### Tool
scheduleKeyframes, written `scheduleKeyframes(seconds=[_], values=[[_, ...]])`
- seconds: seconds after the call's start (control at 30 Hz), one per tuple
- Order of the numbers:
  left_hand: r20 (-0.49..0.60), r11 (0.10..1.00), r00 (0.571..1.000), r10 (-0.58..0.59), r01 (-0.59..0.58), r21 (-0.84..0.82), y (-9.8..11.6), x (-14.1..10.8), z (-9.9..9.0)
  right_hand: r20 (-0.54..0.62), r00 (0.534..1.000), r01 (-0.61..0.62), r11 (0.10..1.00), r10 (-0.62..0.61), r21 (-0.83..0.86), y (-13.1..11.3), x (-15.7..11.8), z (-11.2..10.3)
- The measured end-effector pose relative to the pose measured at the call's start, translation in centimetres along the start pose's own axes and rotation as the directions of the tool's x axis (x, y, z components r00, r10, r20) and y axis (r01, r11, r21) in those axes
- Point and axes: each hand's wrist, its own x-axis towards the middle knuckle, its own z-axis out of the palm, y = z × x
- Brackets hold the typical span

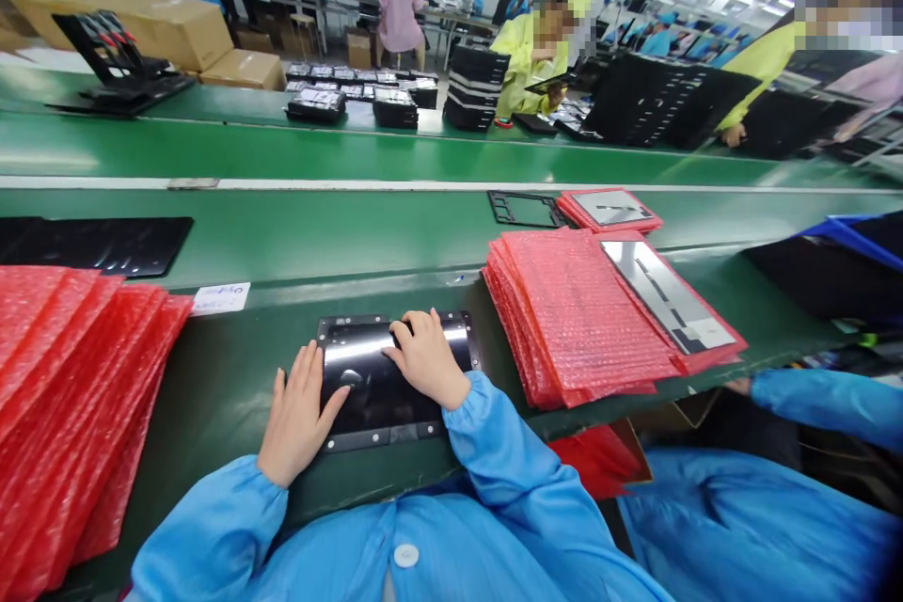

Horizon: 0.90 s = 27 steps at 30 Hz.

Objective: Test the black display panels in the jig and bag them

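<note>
Big factory floor here, long green worktop running side to side, with red bubble-wrap bags stacked to the right. Straight ahead of the person sits a glossy black panel in a dark frame, long axis lying across their body. The right hand sits on top, fingers lightly curled, no pinch. The left hand is spread, fingertips at the panel's left edge.

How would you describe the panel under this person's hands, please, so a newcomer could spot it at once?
On the green conveyor, between two piles of red bubble bags, lies a glossy black framed panel. Only it sits under the left hand and right hand.
</note>
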Motion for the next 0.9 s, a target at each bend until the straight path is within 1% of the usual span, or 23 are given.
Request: scheduleKeyframes(seconds=[0.07,0.1,0.13,0.17,0.2,0.23,0.3,0.33,0.4,0.43,0.47,0.5,0.53,0.57,0.6,0.67,0.7,0.73,0.77,0.83,0.9], values=[[-0.055,0.981,0.998,-0.031,0.020,-0.193,0.5,0.1,-0.4,-0.080,0.997,0.003,0.999,0.000,0.038,0.1,-0.2,-0.7],[-0.077,0.951,0.994,-0.072,0.046,-0.304,1.0,0.1,-0.6,-0.127,0.992,0.006,0.998,0.001,0.059,0.1,-0.4,-1.1],[-0.079,0.904,0.988,-0.132,0.087,-0.419,1.7,0.1,-1.0,-0.176,0.984,0.006,0.997,0.008,0.078,0.2,-0.6,-1.6],[-0.061,0.836,0.978,-0.200,0.138,-0.531,2.5,0.1,-1.4,-0.229,0.973,0.002,0.995,0.020,0.096,0.3,-0.7,-2.2],[-0.028,0.749,0.963,-0.267,0.189,-0.635,3.3,0.0,-1.8,-0.283,0.958,-0.001,0.993,0.034,0.115,0.4,-0.9,-2.7],[0.017,0.642,0.945,-0.326,0.235,-0.730,4.1,0.0,-2.2,-0.333,0.942,0.001,0.991,0.045,0.136,0.5,-1.1,-3.2],[0.120,0.383,0.905,-0.409,0.289,-0.878,5.3,0.2,-3.0,-0.414,0.908,0.018,0.983,0.061,0.185,0.8,-1.5,-4.1],[0.170,0.251,0.880,-0.443,0.304,-0.919,5.7,0.5,-3.5,-0.446,0.892,0.026,0.977,0.072,0.210,1.1,-1.9,-4.6],[0.287,0.027,0.811,-0.510,0.349,-0.937,5.9,1.1,-4.4,-0.496,0.860,0.018,0.965,0.119,0.262,1.7,-2.7,-5.4],[0.337,-0.056,0.777,-0.532,0.364,-0.930,5.7,1.6,-4.9,-0.515,0.842,-0.001,0.955,0.161,0.296,2.1,-3.3,-5.7],[0.371,-0.121,0.753,-0.543,0.367,-0.922,5.4,2.0,-5.4,-0.530,0.821,-0.027,0.941,0.212,0.336,2.5,-4.0,-6.1],[0.391,-0.175,0.744,-0.543,0.355,-0.918,5.0,2.4,-5.8,-0.527,0.807,-0.054,0.922,0.267,0.384,2.9,-4.7,-6.3],[0.397,-0.221,0.747,-0.534,0.330,-0.918,4.6,2.8,-6.2,-0.500,0.805,-0.079,0.893,0.320,0.443,3.2,-5.4,-6.6],[0.393,-0.261,0.758,-0.521,0.297,-0.918,4.1,3.1,-6.4,-0.444,0.820,-0.102,0.855,0.362,0.509,3.5,-6.1,-6.7],[0.388,-0.297,0.770,-0.507,0.266,-0.917,3.8,3.3,-6.6,-0.362,0.848,-0.123,0.809,0.386,0.575,3.8,-6.7,-6.9],[0.386,-0.358,0.778,-0.495,0.222,-0.907,3.2,3.6,-6.7,-0.158,0.918,-0.162,0.707,0.364,0.689,3.9,-7.8,-7.1],[0.392,-0.383,0.776,-0.494,0.210,-0.900,3.0,3.6,-6.7,-0.064,0.941,-0.180,0.654,0.332,0.735,3.9,-8.3,-7.1],[0.400,-0.403,0.772,-0.494,0.205,-0.892,2.9,3.7,-6.7,0.011,0.954,-0.198,0.603,0.299,0.773,3.7,-8.6,-7.1],[0.410,-0.416,0.768,-0.492,0.206,-0.886,2.8,3.6,-6.6,0.066,0.960,-0.214,0.558,0.274,0.802,3.5,-8.8,-7.1],[0.416,-0.413,0.770,-0.483,0.219,-0.884,2.8,3.6,-6.4,0.134,0.959,-0.246,0.495,0.251,0.833,3.0,-9.0,-7.2],[0.409,-0.381,0.785,-0.465,0.240,-0.893,2.8,3.4,-6.4,0.156,0.955,-0.266,0.489,0.254,0.831,2.5,-9.0,-7.3]])
